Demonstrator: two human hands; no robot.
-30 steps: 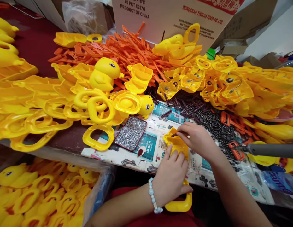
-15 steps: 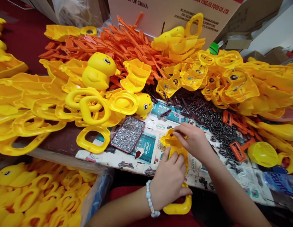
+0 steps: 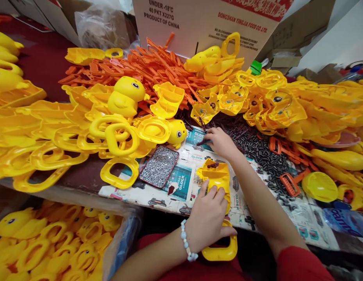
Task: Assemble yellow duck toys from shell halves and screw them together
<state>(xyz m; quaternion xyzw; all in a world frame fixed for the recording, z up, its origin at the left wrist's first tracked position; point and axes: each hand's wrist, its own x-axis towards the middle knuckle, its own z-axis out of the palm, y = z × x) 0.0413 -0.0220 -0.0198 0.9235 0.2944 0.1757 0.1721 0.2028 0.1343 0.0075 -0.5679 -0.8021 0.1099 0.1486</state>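
A yellow duck shell half (image 3: 219,175) lies hollow side up at the table's front edge, its ring handle hanging over the edge. A small dark brown part (image 3: 213,165) sits inside its upper end. Wearing a beaded bracelet, my left hand (image 3: 209,218) grips the shell's lower part. My right hand (image 3: 220,142) is beyond the shell, its fingertips closed on a dark brown part (image 3: 203,141) near the pile of brown parts (image 3: 222,121).
Black cylindrical pieces (image 3: 261,150) spread to the right. A tray of silver screws (image 3: 159,166) lies left of the shell. Yellow shells and orange parts (image 3: 131,66) are heaped behind. A bin of finished-looking ducks (image 3: 127,230) stands below left.
My right hand has moved from the shell's upper end to the brown parts farther back. My left hand stays on the shell. The camera view has shifted slightly.
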